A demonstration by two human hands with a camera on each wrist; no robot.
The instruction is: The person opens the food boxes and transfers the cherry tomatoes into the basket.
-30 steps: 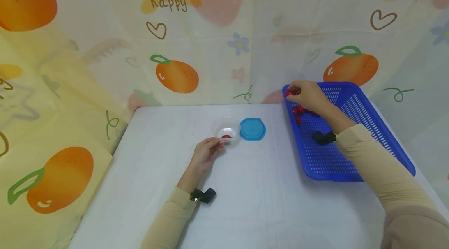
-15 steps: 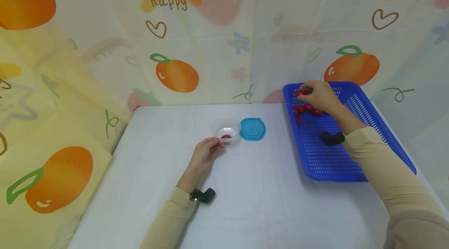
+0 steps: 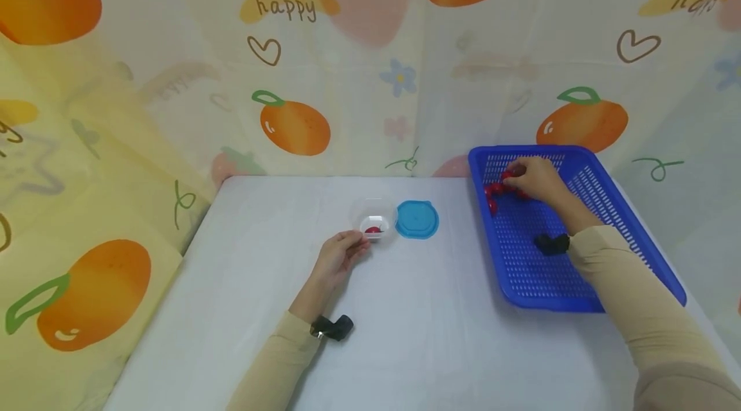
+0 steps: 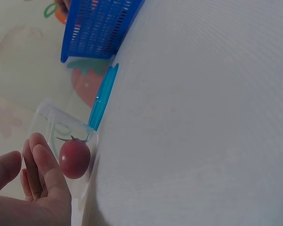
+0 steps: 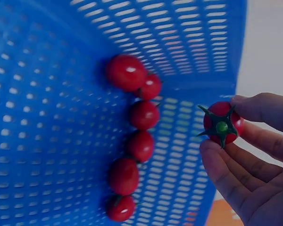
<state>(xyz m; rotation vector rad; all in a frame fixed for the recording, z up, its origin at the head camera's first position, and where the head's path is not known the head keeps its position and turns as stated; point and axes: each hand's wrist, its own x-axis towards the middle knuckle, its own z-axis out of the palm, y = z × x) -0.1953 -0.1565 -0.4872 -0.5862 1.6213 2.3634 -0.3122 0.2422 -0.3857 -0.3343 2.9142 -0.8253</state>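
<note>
My right hand (image 3: 538,179) pinches a red cherry tomato (image 5: 221,123) between thumb and fingers, its green star-shaped calyx facing the wrist camera. It is held inside the blue plastic basket (image 3: 503,289), above a row of several cherry tomatoes (image 5: 144,114) lying along the basket's side. My left hand (image 3: 341,253) rests its fairly straight fingers against the near left side of a small clear plastic container (image 3: 376,205), thumb apart from them in the left wrist view. One cherry tomato (image 4: 75,158) with a green calyx lies in the container.
A blue lid (image 3: 417,219) lies flat right beside the container. Both stand on a white-covered table (image 3: 428,334). A fruit-printed cloth (image 3: 353,76) hangs behind the table and along its left. The basket takes up the table's right end.
My right hand has moved from the basket's far left corner slightly right and nearer, still pinching a cherry tomato. My left hand stays at the container. The head view has shifted slightly.
</note>
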